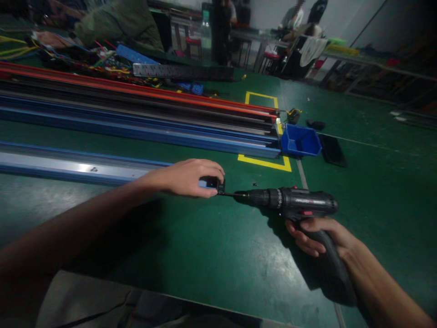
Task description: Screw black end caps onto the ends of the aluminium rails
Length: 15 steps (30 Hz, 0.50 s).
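My right hand point(317, 232) is wrapped round the handle of a black cordless drill point(300, 201), which lies level with its long bit pointing left. The bit's tip meets a small black end cap point(221, 186) at the end of a long blue and silver metal profile point(85, 167). Around that end, my left hand point(194, 177) is closed, its thumb and fingers pressing the cap at the profile's end. Whether a screw sits at the bit's tip is too small to make out. Part of the profile is hidden behind my left forearm.
Behind lie more long blue profiles point(205, 139) and an orange one point(170, 93). A blue bin point(300, 139) stands at their right end, beside a dark flat object point(332, 150). Small screws point(255, 184) lie on the green table point(218, 255). A person's sleeve point(119, 27) and wires are at the back left.
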{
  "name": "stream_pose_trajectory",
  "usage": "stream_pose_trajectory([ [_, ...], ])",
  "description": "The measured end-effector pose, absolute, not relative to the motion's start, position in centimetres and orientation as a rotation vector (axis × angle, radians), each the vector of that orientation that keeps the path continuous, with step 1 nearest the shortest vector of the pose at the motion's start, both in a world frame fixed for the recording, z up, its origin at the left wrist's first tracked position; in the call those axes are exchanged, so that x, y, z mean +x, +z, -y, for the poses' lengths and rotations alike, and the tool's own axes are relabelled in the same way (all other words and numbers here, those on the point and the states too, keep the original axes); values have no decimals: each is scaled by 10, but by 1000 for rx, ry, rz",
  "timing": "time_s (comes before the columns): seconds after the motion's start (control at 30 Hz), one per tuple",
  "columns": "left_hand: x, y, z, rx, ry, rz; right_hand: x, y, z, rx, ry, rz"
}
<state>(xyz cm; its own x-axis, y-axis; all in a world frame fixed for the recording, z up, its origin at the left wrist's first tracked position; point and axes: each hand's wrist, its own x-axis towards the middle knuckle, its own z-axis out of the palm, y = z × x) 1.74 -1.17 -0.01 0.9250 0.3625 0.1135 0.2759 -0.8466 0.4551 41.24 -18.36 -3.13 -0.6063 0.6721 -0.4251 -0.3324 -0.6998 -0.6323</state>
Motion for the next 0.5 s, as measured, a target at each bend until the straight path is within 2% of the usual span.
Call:
stream_pose_trajectory([
  [0.5, 18, 0, 12, 2646, 267, -472, 411, -28, 184, -895, 2272, 679],
])
